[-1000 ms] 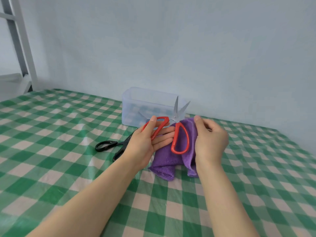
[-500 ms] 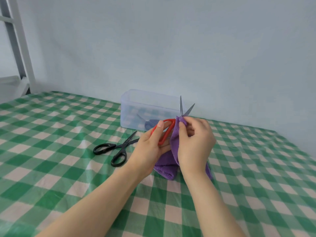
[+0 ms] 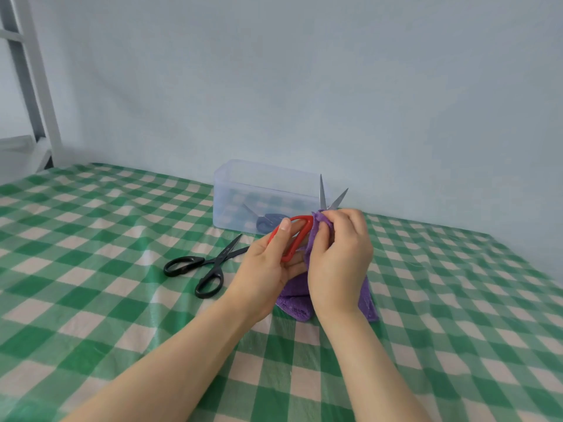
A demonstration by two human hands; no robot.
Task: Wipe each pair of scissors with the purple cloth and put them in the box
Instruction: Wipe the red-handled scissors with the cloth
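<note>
Here, left grip [image 3: 268,269] clasps red scissors [image 3: 303,220]

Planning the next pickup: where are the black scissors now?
Head view: the black scissors lie open on the tablecloth, just left of the left hand, nearer than the clear box.

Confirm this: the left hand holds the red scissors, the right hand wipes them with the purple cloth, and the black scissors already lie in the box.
Wrong: in the head view the black scissors lie on the tablecloth, outside the box. The rest stands.
</note>
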